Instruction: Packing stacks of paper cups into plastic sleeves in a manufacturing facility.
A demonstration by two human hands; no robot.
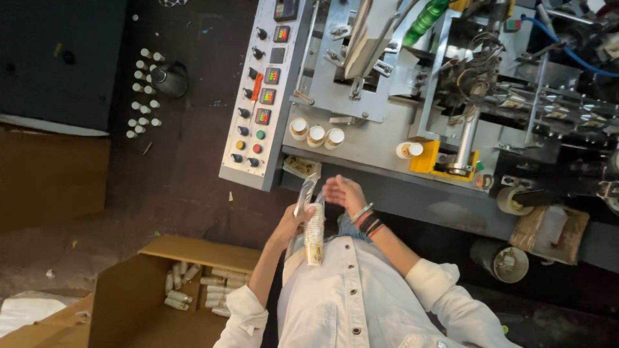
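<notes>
My left hand (pixel 291 222) grips a stack of paper cups (pixel 314 237) held upright against my white shirt. A clear plastic sleeve (pixel 305 193) sticks up from the top of the stack. My right hand (pixel 342 192), with bracelets on the wrist, hovers just right of the sleeve's top, fingers spread and nothing in them. Both hands are in front of the edge of a grey cup-making machine (pixel 387 151).
Three paper cups (pixel 316 134) and one more (pixel 409 149) stand on the machine's table. A control panel (pixel 258 96) with knobs and buttons is on the left. An open cardboard box (pixel 193 283) holds sleeved cup stacks. Small white cups (pixel 143 96) dot the floor. A tape roll (pixel 511 201) hangs at right.
</notes>
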